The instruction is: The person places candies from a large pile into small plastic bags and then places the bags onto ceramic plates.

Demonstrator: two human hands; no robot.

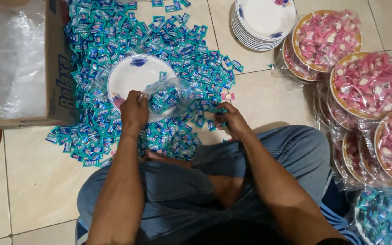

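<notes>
Bag (166,97), clear plastic, part-filled with teal candies: left hand (134,112) grips its rim, fingers closed. Right hand (230,120), just right of bag, pinches a few candies from the pile (114,36). One plate (132,75) lies beyond left hand, under the bag. Box (60,68) far left. Plate stack (262,20) and wrapped pink-candy plates (370,84) right of right hand.

Both forearms extend forward over the crossed legs. The left hand (134,111) is raised, fingers curled closed in a grip. The right hand (230,120) lies lower, fingers pinched together.
</notes>
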